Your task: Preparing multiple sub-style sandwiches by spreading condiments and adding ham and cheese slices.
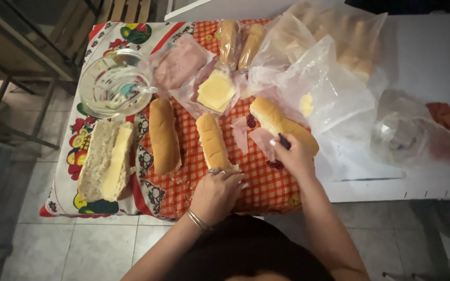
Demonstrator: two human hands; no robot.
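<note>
On the checked tablecloth, the left hand presses the soft, crushable roll's near end; the right hand clenches a dark knife handle.

A printed cloth lies matt under smooth-crusted bread rolls, crinkled glossy plastic bags and a clear glass bowl.

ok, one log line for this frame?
left hand: on roll | right hand: holds dark tool, at ham slice | cloth: checked

Under my left hand, the white bench carries a checked cloth; beyond, bread rolls and plastic bags.
</note>
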